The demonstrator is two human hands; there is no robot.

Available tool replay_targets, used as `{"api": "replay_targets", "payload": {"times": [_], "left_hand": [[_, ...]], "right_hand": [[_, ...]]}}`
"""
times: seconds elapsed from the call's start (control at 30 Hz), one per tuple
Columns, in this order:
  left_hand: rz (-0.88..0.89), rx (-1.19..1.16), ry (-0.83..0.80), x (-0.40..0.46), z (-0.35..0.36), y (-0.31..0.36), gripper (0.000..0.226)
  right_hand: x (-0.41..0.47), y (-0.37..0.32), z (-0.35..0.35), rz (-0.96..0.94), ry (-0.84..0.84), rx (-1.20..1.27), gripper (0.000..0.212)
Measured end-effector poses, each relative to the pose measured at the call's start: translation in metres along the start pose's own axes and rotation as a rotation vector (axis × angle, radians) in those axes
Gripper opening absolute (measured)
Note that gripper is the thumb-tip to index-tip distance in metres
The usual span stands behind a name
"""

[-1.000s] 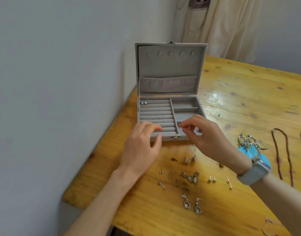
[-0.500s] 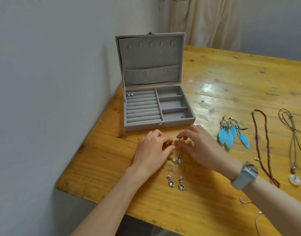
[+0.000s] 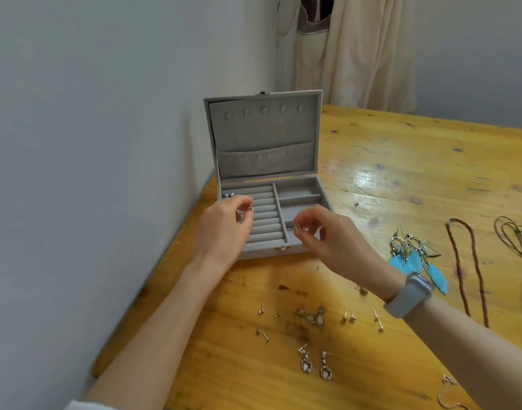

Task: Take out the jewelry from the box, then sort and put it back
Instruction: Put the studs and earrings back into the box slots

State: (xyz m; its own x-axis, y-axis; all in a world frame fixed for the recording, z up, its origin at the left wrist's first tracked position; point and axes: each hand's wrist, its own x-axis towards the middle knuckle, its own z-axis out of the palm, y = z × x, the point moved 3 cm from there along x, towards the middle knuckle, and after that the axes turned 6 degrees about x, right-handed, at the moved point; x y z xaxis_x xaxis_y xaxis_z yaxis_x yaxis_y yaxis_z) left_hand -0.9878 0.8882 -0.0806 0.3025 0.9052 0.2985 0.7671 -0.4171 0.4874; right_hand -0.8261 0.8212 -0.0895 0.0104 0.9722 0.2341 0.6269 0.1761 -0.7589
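A grey jewelry box stands open on the wooden table, lid upright against the wall. One pair of small studs sits in its top left ring roll. My left hand hovers over the ring rolls, pinching a small earring. Over the box's front right compartment, my right hand pinches a matching small earring. Several studs and drop earrings lie on the table below my hands, with another drop pair nearer me.
Blue feather earrings lie right of the box, a brown bead necklace and cord necklaces beyond them. A chain is at the bottom right. A wall runs along the table's left edge. A curtain hangs behind.
Both hands picked a small earring each off the table and rose from in front of the box to over its compartments.
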Motion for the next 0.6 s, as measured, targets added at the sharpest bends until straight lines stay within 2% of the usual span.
{"api": "replay_targets", "payload": {"times": [0.13,0.3,0.47,0.6], "left_hand": [[0.032,0.249,0.076,0.038,0.004,-0.010,0.026],[0.083,0.515,0.073,0.061,0.024,-0.017,0.021],[0.076,0.544,0.077,0.064,0.030,-0.021,0.023],[0.063,0.531,0.017,0.066,0.035,-0.028,0.026]], "right_hand": [[0.034,0.004,0.008,-0.001,0.091,0.032,0.017],[0.058,0.019,0.017,0.033,0.114,0.082,0.017],[0.065,0.028,0.022,0.045,0.112,0.079,0.018],[0.068,0.032,0.025,0.070,0.131,0.090,0.022]]}}
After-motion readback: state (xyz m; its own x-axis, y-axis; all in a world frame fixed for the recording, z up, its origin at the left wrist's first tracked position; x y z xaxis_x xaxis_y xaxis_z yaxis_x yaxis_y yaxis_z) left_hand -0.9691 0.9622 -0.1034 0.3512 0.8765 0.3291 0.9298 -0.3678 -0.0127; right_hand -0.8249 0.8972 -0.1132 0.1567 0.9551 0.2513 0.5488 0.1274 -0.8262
